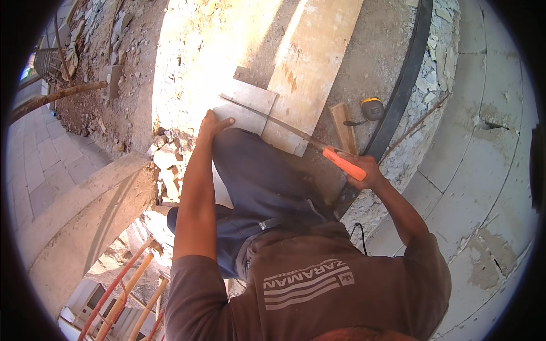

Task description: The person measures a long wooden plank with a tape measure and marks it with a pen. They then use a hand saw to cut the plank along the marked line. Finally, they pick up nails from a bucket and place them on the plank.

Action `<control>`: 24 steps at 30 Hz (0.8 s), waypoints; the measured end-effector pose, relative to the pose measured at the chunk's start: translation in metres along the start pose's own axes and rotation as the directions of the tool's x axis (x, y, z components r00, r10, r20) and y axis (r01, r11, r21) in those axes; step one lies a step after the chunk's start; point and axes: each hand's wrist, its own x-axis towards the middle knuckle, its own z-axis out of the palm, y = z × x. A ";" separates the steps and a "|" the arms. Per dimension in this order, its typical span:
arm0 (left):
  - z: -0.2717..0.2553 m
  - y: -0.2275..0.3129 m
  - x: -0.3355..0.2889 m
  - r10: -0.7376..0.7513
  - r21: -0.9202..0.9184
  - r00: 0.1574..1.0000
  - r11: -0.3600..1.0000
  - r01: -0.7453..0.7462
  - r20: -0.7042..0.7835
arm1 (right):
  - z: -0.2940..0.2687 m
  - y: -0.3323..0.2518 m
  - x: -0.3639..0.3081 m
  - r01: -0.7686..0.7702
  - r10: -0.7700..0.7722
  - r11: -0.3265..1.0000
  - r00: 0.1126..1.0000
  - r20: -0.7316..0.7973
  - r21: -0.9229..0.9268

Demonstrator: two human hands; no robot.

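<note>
Paved ground [40,159] and rubble [108,34] lie far left as your left hand [211,124] presses flat, fingers spread, on a small wooden board [250,105] set on a sunlit concrete ledge [193,51]. Your right hand [364,170] is clenched around the orange handle of a handsaw [296,133], its blade crossing that board beside a long plank [313,57]. Further right sit a tape measure [372,108], a black curved band [406,74] and a pale block wall [489,142].

Sunlit concrete slab [199,51], rubble stone wall [432,74], paved ground [40,165] below, pale block wall [483,170] right
</note>
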 end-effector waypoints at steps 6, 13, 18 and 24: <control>0.002 0.005 -0.007 -0.006 0.029 1.000 1.000 0.007 -0.027 | 0.035 -0.002 0.073 -0.035 0.027 0.978 0.999 0.042 0.205; -0.003 0.004 -0.005 -0.034 -0.098 0.999 0.995 0.034 0.004 | -0.018 -0.031 -0.008 -0.109 0.129 0.974 0.988 -0.091 0.197; 0.001 0.000 -0.006 -0.045 -0.111 0.995 0.993 0.035 -0.088 | -0.014 -0.031 0.004 -0.046 0.054 0.998 0.922 -0.382 0.030; -0.038 -0.010 -0.006 -0.237 -0.154 0.908 0.969 0.194 -0.346 | 0.023 -0.004 0.060 -0.075 -0.253 0.845 0.817 -0.519 -0.529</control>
